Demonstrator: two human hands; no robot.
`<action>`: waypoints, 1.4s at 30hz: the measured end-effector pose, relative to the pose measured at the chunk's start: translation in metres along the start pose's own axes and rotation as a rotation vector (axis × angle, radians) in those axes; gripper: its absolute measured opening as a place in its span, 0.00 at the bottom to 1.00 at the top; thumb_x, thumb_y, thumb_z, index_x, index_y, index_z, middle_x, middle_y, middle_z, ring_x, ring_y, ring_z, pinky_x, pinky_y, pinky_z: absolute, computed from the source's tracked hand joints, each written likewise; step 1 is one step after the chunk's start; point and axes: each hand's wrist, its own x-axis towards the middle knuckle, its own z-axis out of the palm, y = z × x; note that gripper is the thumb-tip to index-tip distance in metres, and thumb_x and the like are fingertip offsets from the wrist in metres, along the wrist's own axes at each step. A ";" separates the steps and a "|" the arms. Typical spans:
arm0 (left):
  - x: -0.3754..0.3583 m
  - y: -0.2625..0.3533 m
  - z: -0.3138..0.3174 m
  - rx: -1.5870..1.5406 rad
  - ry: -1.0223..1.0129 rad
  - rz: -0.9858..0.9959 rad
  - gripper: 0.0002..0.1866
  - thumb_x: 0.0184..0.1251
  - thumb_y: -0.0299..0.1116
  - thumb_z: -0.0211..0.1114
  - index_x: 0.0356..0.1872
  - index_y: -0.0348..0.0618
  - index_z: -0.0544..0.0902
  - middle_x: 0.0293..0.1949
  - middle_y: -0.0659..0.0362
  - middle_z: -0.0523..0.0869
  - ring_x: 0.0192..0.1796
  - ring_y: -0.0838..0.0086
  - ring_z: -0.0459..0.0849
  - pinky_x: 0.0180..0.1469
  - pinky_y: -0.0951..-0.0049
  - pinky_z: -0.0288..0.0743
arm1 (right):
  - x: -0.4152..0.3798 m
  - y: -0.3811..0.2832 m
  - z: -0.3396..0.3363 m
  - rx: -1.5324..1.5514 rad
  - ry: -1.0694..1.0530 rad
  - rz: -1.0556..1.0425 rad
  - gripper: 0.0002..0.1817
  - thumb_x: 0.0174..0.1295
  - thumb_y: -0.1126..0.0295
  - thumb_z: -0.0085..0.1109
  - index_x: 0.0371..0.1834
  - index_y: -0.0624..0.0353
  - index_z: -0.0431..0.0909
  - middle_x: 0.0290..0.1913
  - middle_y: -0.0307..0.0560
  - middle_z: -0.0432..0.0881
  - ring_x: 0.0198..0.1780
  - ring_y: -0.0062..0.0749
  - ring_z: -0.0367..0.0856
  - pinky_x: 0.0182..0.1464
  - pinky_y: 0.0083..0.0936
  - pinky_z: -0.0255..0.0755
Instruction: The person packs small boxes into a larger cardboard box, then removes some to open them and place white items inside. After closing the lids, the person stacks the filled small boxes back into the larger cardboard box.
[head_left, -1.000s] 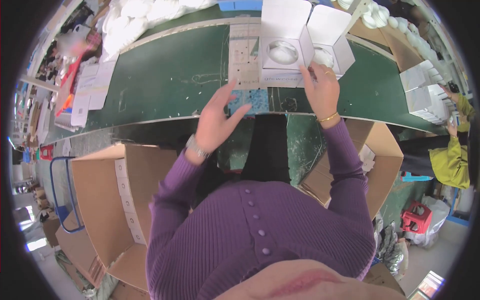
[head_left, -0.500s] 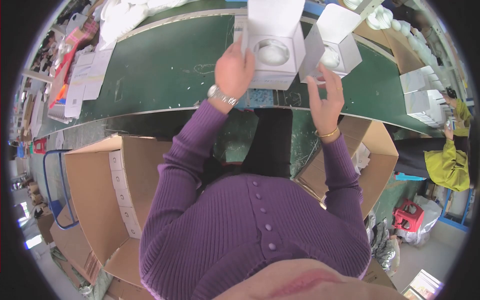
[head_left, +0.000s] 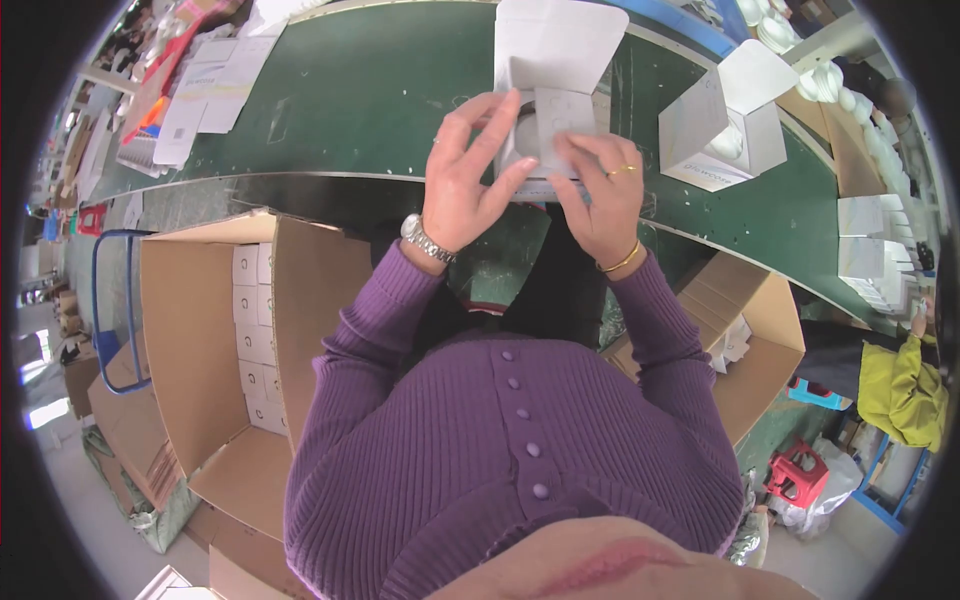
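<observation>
1. We hold the white box at the near edge of the green table, both hands on it. Our left hand curls around its left side with fingers spread — partly closed, gripping the wall. Our right hand presses an inner flap down over the opening with its fingertips.
2. As we judge it, the closing is about midway: the small flap is folded in, while the big lid flap stands upright at the back, not yet tucked.
3. A second open box sits well apart on the right with its lid up. The carton on our left holds a column of packed white boxes, and plenty of room is left.
4. What lies inside our box is hidden under the flap and fingers — we cannot tell. The carton on the right is mostly covered by our sleeve.
</observation>
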 end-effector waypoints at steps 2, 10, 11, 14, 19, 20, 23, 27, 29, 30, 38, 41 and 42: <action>-0.003 -0.001 0.003 -0.015 -0.062 0.015 0.25 0.78 0.44 0.60 0.70 0.47 0.77 0.61 0.52 0.79 0.59 0.60 0.80 0.59 0.59 0.76 | -0.002 -0.004 -0.004 -0.027 -0.063 -0.017 0.14 0.74 0.65 0.53 0.46 0.59 0.88 0.50 0.40 0.86 0.46 0.39 0.80 0.53 0.35 0.72; -0.016 -0.003 0.028 0.085 -0.112 0.012 0.17 0.69 0.49 0.70 0.55 0.57 0.88 0.58 0.66 0.85 0.65 0.58 0.77 0.70 0.32 0.57 | 0.051 -0.012 -0.024 0.404 -0.019 0.679 0.17 0.77 0.56 0.49 0.57 0.56 0.74 0.38 0.44 0.89 0.33 0.30 0.85 0.44 0.26 0.78; -0.017 -0.002 0.028 0.080 -0.108 -0.006 0.16 0.70 0.48 0.69 0.54 0.59 0.88 0.58 0.66 0.85 0.63 0.56 0.77 0.71 0.30 0.56 | 0.065 -0.010 -0.027 0.471 -0.059 0.758 0.25 0.77 0.51 0.48 0.66 0.58 0.64 0.39 0.45 0.89 0.33 0.28 0.85 0.43 0.25 0.78; -0.018 -0.001 0.027 0.082 -0.107 -0.029 0.15 0.72 0.47 0.67 0.54 0.60 0.89 0.57 0.65 0.84 0.59 0.56 0.74 0.66 0.39 0.60 | 0.092 -0.003 -0.031 0.636 -0.176 0.882 0.39 0.75 0.38 0.42 0.75 0.58 0.54 0.44 0.50 0.87 0.36 0.28 0.85 0.49 0.29 0.78; -0.015 -0.002 0.024 0.101 -0.112 -0.018 0.15 0.73 0.49 0.66 0.53 0.57 0.89 0.54 0.62 0.82 0.54 0.59 0.74 0.56 0.63 0.73 | 0.087 -0.002 -0.036 0.738 -0.256 0.966 0.29 0.76 0.42 0.42 0.60 0.58 0.69 0.46 0.56 0.84 0.46 0.41 0.85 0.61 0.39 0.77; -0.016 -0.004 0.024 0.112 -0.111 -0.016 0.16 0.72 0.50 0.67 0.53 0.57 0.89 0.50 0.63 0.80 0.55 0.58 0.73 0.53 0.62 0.76 | 0.078 -0.004 -0.037 0.716 -0.255 0.918 0.22 0.75 0.49 0.49 0.54 0.58 0.73 0.46 0.51 0.82 0.48 0.37 0.82 0.61 0.37 0.78; -0.019 -0.009 0.023 0.081 -0.097 -0.035 0.18 0.68 0.52 0.70 0.52 0.56 0.89 0.49 0.63 0.79 0.57 0.55 0.73 0.52 0.60 0.78 | 0.049 -0.010 -0.037 0.678 -0.237 0.752 0.08 0.71 0.66 0.61 0.47 0.56 0.81 0.48 0.41 0.79 0.52 0.28 0.77 0.59 0.31 0.76; -0.024 -0.010 0.021 -0.062 -0.117 -0.128 0.31 0.60 0.54 0.75 0.59 0.49 0.81 0.58 0.58 0.83 0.62 0.52 0.74 0.64 0.59 0.70 | 0.000 -0.012 -0.030 0.469 -0.215 0.542 0.21 0.64 0.74 0.71 0.60 0.58 0.78 0.60 0.47 0.79 0.61 0.32 0.77 0.61 0.25 0.75; -0.027 -0.013 0.017 -0.134 -0.114 -0.148 0.35 0.56 0.55 0.77 0.59 0.47 0.77 0.59 0.56 0.83 0.64 0.53 0.75 0.65 0.57 0.69 | -0.013 -0.009 -0.022 0.364 -0.178 0.493 0.25 0.62 0.73 0.74 0.62 0.59 0.78 0.60 0.48 0.81 0.60 0.33 0.79 0.59 0.25 0.76; -0.029 -0.014 0.015 -0.190 -0.101 -0.153 0.36 0.53 0.55 0.80 0.57 0.45 0.76 0.59 0.54 0.83 0.64 0.53 0.76 0.65 0.56 0.69 | -0.017 -0.007 -0.019 0.307 -0.141 0.462 0.25 0.61 0.72 0.75 0.61 0.60 0.79 0.58 0.48 0.82 0.58 0.32 0.80 0.56 0.24 0.77; -0.033 -0.018 0.006 -0.318 -0.060 -0.185 0.23 0.69 0.42 0.70 0.60 0.45 0.77 0.52 0.54 0.77 0.55 0.63 0.76 0.56 0.65 0.77 | -0.019 0.005 -0.005 0.173 0.048 0.206 0.16 0.54 0.72 0.81 0.45 0.56 0.87 0.42 0.46 0.86 0.42 0.33 0.82 0.39 0.24 0.75; -0.035 -0.021 0.006 -0.213 -0.062 -0.065 0.16 0.72 0.39 0.69 0.57 0.48 0.84 0.49 0.56 0.72 0.51 0.65 0.76 0.53 0.67 0.79 | -0.022 0.013 -0.004 0.173 0.078 0.132 0.15 0.52 0.71 0.82 0.42 0.53 0.88 0.40 0.42 0.84 0.41 0.31 0.81 0.35 0.21 0.72; -0.035 -0.022 0.007 -0.202 -0.049 -0.017 0.14 0.71 0.36 0.69 0.54 0.47 0.86 0.49 0.56 0.71 0.51 0.65 0.75 0.52 0.67 0.81 | -0.023 0.016 -0.004 0.184 0.075 0.109 0.14 0.52 0.71 0.83 0.41 0.53 0.88 0.40 0.40 0.83 0.41 0.33 0.81 0.37 0.23 0.74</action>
